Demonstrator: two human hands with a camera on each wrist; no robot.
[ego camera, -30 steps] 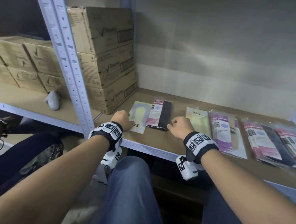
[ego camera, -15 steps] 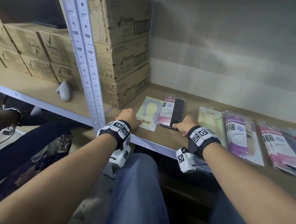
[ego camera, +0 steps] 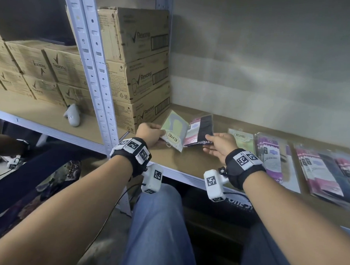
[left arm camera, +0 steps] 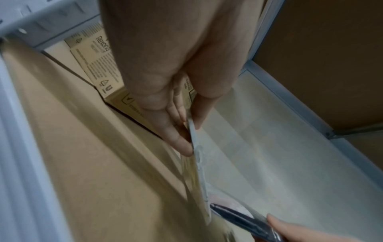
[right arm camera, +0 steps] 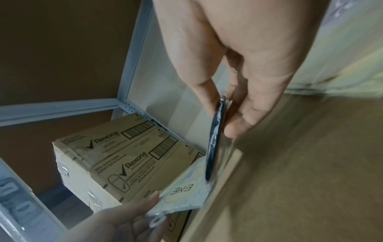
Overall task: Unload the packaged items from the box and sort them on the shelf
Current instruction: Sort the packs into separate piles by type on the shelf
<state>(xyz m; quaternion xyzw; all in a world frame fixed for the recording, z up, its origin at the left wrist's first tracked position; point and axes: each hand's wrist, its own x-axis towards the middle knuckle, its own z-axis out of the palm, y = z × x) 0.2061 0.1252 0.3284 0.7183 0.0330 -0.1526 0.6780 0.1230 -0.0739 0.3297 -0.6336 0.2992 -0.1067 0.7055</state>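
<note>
Seemingly mid-sort. Head: left hand pinches ENE pack, right hand pinches dark pack, both tilted off shelf, prob. to regroup by type. L wrist: thumb+fingers clamp pack edge. R wrist: same, dark pack edge-on.

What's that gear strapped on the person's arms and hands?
Both arms are bare, with no sleeves or gloves. Each wrist wears a wide black band: the left band and right band carry white tiles printed with black square codes. Under each wrist hangs a small white box, the left box and right box, also coded. A thin black cable trails from the left one.
</note>
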